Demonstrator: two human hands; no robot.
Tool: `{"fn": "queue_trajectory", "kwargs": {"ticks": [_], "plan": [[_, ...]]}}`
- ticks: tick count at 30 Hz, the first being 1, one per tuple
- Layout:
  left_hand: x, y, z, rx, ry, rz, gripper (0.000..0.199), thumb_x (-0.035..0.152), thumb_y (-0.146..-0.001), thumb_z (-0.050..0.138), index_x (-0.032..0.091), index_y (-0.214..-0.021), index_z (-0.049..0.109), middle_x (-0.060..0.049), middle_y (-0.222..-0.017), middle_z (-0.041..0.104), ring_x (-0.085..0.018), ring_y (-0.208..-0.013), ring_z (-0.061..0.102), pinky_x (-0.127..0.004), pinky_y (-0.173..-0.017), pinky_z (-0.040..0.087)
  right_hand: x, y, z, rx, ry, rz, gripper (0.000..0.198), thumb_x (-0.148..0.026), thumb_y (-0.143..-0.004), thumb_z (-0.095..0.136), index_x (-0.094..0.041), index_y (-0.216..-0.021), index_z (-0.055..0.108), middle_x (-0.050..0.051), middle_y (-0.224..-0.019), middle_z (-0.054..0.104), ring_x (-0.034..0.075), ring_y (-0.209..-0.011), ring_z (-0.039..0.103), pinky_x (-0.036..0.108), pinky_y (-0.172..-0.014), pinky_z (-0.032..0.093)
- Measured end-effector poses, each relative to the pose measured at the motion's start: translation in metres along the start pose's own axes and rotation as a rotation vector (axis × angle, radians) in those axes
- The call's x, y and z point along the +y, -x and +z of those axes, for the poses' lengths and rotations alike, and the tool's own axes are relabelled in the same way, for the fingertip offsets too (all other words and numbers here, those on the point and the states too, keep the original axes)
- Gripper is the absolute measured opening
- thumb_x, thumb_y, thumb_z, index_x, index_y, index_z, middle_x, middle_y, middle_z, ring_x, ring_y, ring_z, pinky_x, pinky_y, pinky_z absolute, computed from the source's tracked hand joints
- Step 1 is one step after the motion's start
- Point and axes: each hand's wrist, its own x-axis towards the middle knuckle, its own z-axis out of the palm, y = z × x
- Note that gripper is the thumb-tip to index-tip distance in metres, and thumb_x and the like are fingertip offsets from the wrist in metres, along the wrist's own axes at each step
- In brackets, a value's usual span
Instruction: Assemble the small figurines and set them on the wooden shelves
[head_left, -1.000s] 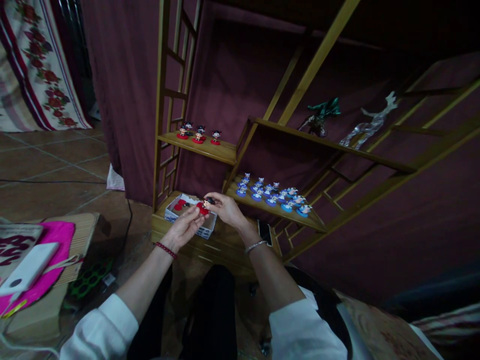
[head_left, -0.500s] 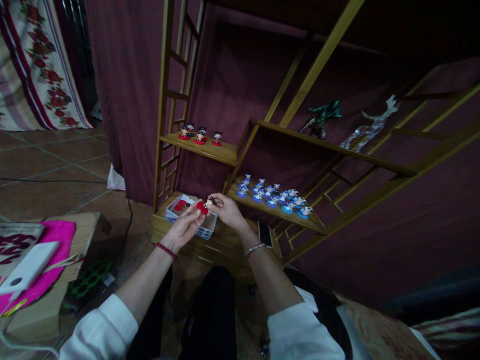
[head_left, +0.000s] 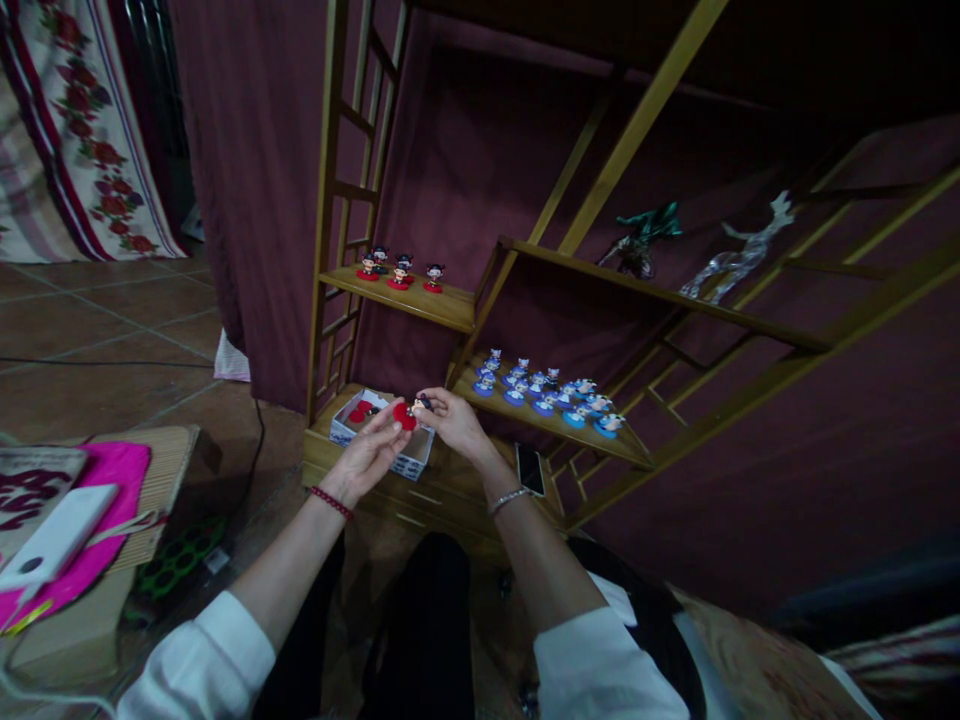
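Between my two hands is a small figurine (head_left: 406, 416) with black hair and a round red base, tipped on its side. My left hand (head_left: 371, 450) pinches the red base. My right hand (head_left: 453, 418) has its fingers closed on the head end. Just below and behind them stands an open patterned cardboard box (head_left: 345, 432) with red-based pieces inside, partly covered by my hands. On the upper left shelf (head_left: 450, 308) stand several matching red-based figurines (head_left: 400, 272).
Several blue and purple figurines (head_left: 544, 401) fill the lower right shelf (head_left: 630, 447). A phone (head_left: 529, 469) lies below it. A clear deer ornament (head_left: 739, 255) and a dark green ornament (head_left: 649, 238) stand higher up. At left, a low table (head_left: 176, 470) carries a white device (head_left: 64, 535).
Almost nothing differs. Both hands keep their hold on the figurine, and its red base has turned slightly.
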Motion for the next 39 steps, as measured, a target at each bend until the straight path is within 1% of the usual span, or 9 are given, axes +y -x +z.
{"fn": "queue_trajectory", "kwargs": {"ticks": [6, 14, 19, 26, 30, 35, 39], "plan": [[-0.001, -0.002, 0.0, 0.02, -0.011, 0.006, 0.052, 0.002, -0.073, 0.059, 0.018, -0.122, 0.051, -0.008, -0.107, 0.062, -0.013, -0.093, 0.061, -0.022, -0.084, 0.047, -0.001, 0.001, -0.001, -0.011, 0.0, -0.001, 0.029, -0.026, -0.065, 0.063, -0.016, -0.091, 0.056, 0.002, -0.079, 0.063, 0.012, -0.071, 0.059, 0.026, -0.067, 0.049], [0.0, 0.0, 0.002, 0.038, -0.018, -0.011, 0.049, 0.003, -0.074, 0.059, 0.018, -0.119, 0.053, -0.007, -0.103, 0.064, -0.013, -0.092, 0.061, -0.021, -0.083, 0.048, -0.006, 0.003, 0.0, -0.036, 0.019, -0.028, 0.029, -0.027, -0.066, 0.062, -0.016, -0.092, 0.057, 0.0, -0.077, 0.061, 0.01, -0.067, 0.057, 0.023, -0.065, 0.047], [0.0, 0.001, 0.004, 0.08, -0.009, -0.018, 0.044, 0.001, -0.073, 0.058, 0.016, -0.115, 0.056, -0.008, -0.1, 0.065, -0.013, -0.089, 0.062, -0.022, -0.083, 0.048, -0.01, 0.006, 0.002, -0.011, 0.13, -0.058, 0.026, -0.024, -0.068, 0.06, -0.017, -0.093, 0.058, -0.001, -0.076, 0.061, 0.009, -0.064, 0.056, 0.022, -0.062, 0.047], [0.0, 0.0, 0.007, 0.116, 0.019, -0.011, 0.037, 0.001, -0.075, 0.055, 0.014, -0.109, 0.06, -0.007, -0.096, 0.067, -0.012, -0.085, 0.063, -0.023, -0.085, 0.048, -0.016, 0.009, 0.004, -0.026, 0.33, -0.172, 0.023, -0.023, -0.073, 0.055, -0.02, -0.096, 0.059, 0.0, -0.083, 0.063, 0.01, -0.067, 0.058, 0.022, -0.062, 0.049], [0.0, 0.0, 0.006, 0.118, 0.017, -0.011, 0.036, 0.001, -0.074, 0.056, 0.014, -0.107, 0.061, -0.006, -0.094, 0.067, -0.012, -0.083, 0.063, -0.022, -0.083, 0.049, -0.017, 0.009, 0.004, -0.03, 0.343, -0.179, 0.023, -0.023, -0.073, 0.056, -0.019, -0.095, 0.059, 0.0, -0.082, 0.063, 0.01, -0.066, 0.057, 0.022, -0.062, 0.049], [0.001, 0.001, 0.006, 0.103, 0.009, -0.01, 0.026, 0.003, -0.075, 0.056, 0.012, -0.099, 0.063, -0.007, -0.092, 0.067, -0.013, -0.08, 0.064, -0.022, -0.078, 0.05, -0.018, 0.007, 0.002, -0.049, 0.377, -0.22, 0.024, -0.022, -0.073, 0.058, -0.018, -0.095, 0.062, 0.001, -0.084, 0.064, 0.011, -0.07, 0.057, 0.022, -0.066, 0.047], [0.002, 0.003, 0.007, 0.097, 0.007, -0.02, 0.02, 0.004, -0.076, 0.056, 0.01, -0.093, 0.064, -0.008, -0.09, 0.067, -0.012, -0.077, 0.064, -0.022, -0.077, 0.05, -0.02, 0.007, 0.001, -0.071, 0.397, -0.214, 0.024, -0.023, -0.073, 0.058, -0.017, -0.096, 0.062, 0.002, -0.085, 0.064, 0.011, -0.068, 0.056, 0.022, -0.064, 0.046]]}}
